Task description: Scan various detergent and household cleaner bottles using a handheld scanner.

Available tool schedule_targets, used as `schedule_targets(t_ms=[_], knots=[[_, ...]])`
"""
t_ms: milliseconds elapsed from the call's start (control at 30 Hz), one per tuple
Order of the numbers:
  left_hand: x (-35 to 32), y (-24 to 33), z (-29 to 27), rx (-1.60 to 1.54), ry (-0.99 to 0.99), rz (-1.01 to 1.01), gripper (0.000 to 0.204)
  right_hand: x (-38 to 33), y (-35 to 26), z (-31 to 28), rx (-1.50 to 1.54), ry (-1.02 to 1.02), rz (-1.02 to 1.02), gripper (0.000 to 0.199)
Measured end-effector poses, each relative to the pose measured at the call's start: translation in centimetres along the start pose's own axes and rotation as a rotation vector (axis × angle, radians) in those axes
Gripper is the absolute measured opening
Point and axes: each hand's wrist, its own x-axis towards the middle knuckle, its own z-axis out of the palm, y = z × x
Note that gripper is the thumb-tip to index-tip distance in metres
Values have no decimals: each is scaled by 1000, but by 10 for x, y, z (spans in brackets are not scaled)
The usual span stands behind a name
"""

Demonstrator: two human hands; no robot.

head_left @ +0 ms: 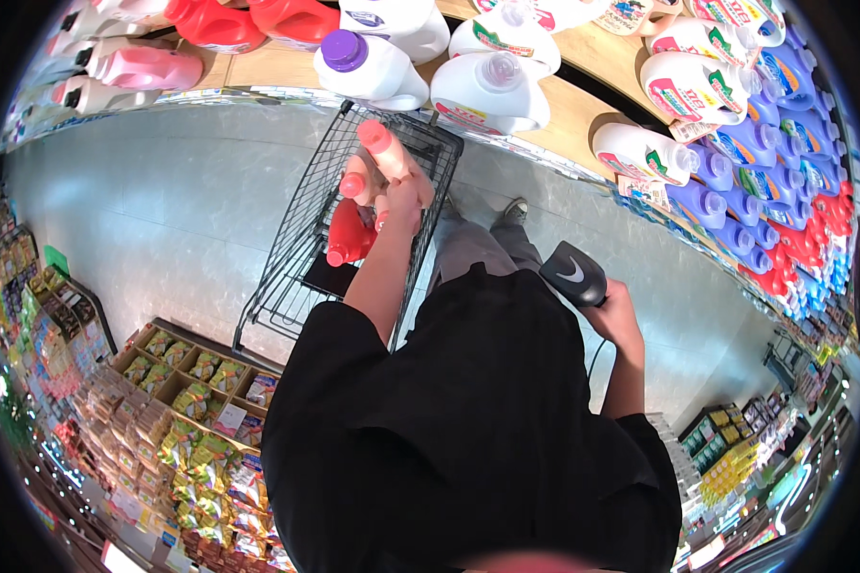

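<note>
My left hand (406, 199) reaches forward over a black wire shopping cart (296, 239) and is closed on a pale pink bottle (384, 145) at the cart's far end. A red bottle (348, 235) lies in the cart just under that hand, beside a second pinkish piece with a red cap (355, 181). My right hand (617, 311) stays near my hip and grips a black pouch with a white mark (573, 274). My black top fills the lower middle of the view.
Wooden shelves ahead carry white detergent jugs (492, 91), pink bottles (148, 69) and red bottles (215, 24). Purple and blue bottles (736, 205) line the right shelf. Crates of packaged snacks (196, 387) stand at lower left on the grey tile floor (162, 210).
</note>
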Motion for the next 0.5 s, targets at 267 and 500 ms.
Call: schedule_targets(t_ms=[267,500], knots=[[61,-43,14,-81,64,0,24,-1,-4,18,10,-26,202,37],[98,-89,8,-112,48,120,38,16,-1,25,-32,-54,181,35]])
